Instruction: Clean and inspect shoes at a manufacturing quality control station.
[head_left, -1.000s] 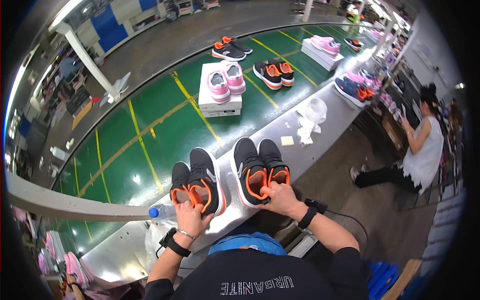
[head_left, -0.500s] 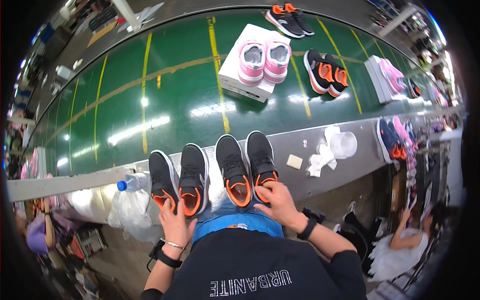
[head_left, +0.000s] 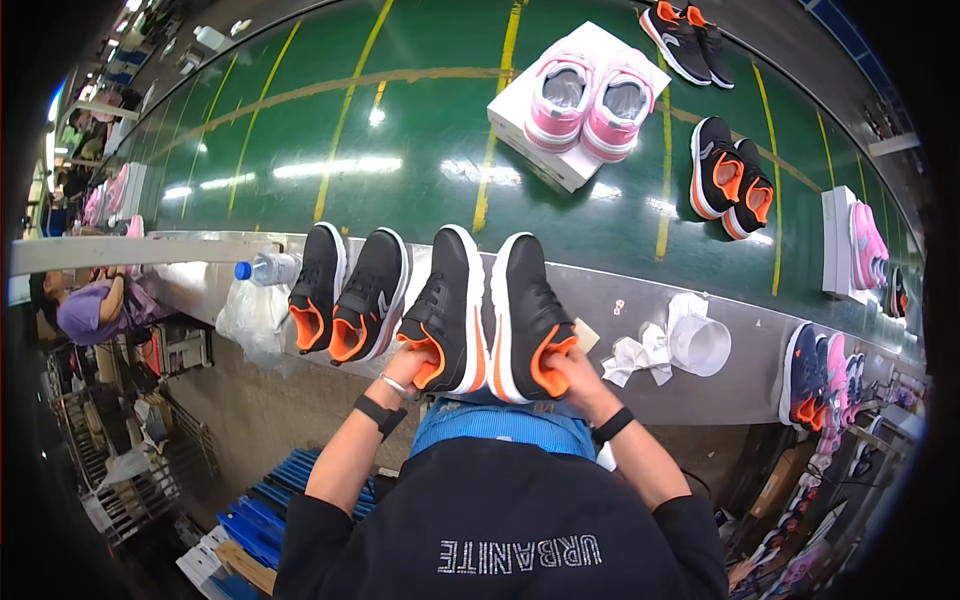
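Gripping two orange-lined black fabric sneakers [head_left: 446,285] by their collars, the left hand [head_left: 404,368] and right hand [head_left: 577,374] held one each, right of the blue-capped clear plastic bottle [head_left: 274,268]; this side-by-side positioning step seemingly called next for an even hold.

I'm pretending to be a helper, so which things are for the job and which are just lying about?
Probably for the job:
two black shoes, one in the left hand, one in the right hand
another black pair beside them

Probably just lying about:
blue-capped bottle
plastic bag
crumpled white scraps
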